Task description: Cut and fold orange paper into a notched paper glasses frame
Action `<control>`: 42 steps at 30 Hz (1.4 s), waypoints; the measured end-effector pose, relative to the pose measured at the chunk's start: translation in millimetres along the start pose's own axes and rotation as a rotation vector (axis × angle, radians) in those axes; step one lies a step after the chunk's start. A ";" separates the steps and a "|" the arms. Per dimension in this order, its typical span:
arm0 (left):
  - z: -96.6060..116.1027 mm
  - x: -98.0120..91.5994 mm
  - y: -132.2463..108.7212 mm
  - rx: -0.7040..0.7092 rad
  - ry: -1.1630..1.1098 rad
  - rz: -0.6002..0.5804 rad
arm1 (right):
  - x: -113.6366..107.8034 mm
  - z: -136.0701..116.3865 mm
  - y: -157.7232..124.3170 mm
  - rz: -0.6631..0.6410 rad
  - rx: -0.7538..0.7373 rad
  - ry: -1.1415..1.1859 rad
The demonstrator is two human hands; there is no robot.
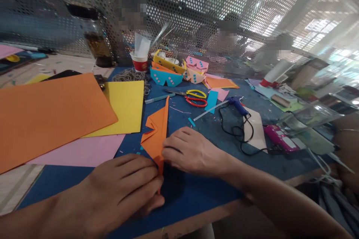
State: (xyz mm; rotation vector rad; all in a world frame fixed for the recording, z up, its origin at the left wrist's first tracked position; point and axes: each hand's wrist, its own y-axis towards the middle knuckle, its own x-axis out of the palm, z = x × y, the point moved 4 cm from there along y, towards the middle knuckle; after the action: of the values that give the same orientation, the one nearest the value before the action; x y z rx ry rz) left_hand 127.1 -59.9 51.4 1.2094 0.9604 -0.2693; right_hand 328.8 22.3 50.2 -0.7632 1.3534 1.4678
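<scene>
A folded orange paper piece (157, 129) with a notch cut in its left side stands out from the blue table, its long fold running toward the table's front edge. My left hand (126, 183) is closed round the near end of it, the thumb below and the fingers on top. Higher up the fold, my right hand (190, 149) pinches its right side, fingertips on the paper. The two hands are close together. Beyond the paper lie scissors (196, 97) with one yellow and one red handle, and a light blue pen (159, 98).
Orange (53, 115), yellow (123, 108) and pink sheets (81, 151) cover the left side. Paper glasses (166, 77) and a paper cup (139, 62) stand at the back. A blue glue gun (238, 105) with a black cord lies right, near a magenta device (280, 139).
</scene>
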 end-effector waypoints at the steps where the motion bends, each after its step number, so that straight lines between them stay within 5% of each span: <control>1: -3.7 -1.3 0.0 -0.018 -0.011 0.021 | -0.7 -1.2 0.1 0.017 -0.009 -0.013; 10: -30.9 12.4 -14.9 -0.088 0.059 -0.060 | -2.6 -1.2 1.2 0.089 0.009 -0.006; 19: -20.3 14.3 -9.8 0.047 0.180 -0.075 | -1.9 1.1 -1.3 0.056 0.110 0.211; 27: -17.8 10.4 -11.9 0.063 0.202 -0.125 | 8.0 15.9 -1.7 0.022 0.483 0.597; 34: -20.6 11.0 -19.2 0.083 0.207 -0.204 | 10.2 15.9 2.9 -0.048 0.549 0.615; 42: -18.9 7.6 -9.6 0.075 0.205 -0.158 | 9.9 16.7 7.0 -0.092 0.547 0.611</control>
State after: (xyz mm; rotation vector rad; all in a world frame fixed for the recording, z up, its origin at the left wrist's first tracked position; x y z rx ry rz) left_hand 116.4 -44.7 38.7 1.2483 1.2364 -0.3134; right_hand 321.6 41.3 46.9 -0.9222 2.0301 0.7369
